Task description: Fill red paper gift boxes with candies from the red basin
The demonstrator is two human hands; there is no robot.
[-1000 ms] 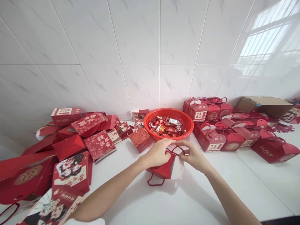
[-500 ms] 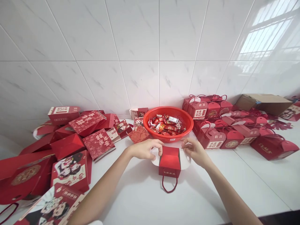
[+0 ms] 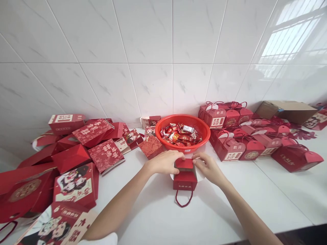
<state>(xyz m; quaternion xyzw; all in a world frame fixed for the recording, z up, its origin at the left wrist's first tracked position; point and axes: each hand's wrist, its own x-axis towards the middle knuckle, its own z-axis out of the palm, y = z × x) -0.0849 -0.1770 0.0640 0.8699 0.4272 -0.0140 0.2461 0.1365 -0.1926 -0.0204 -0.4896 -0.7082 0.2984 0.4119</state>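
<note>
A small red gift box stands on the white tabletop in front of me, its cord handle lying toward me. One red flap at its far side is partly raised over the top. My left hand grips the box's far left corner, thumb on the near side of the flap. On the far right edge, my right hand pinches the flap between thumb and fingers. White side flaps spread out beneath both hands. Just beyond the box is a red plastic basket of wrapped candies.
Unfilled-looking red boxes and folded cartons lie piled along the left. Closed red boxes with cord handles stand in rows at the right. Behind them is a brown cardboard box. A white tiled wall rises at the back.
Both hands have moved inward onto the box. Its far flap has folded up and toward me over the opening. The view has shifted slightly.
</note>
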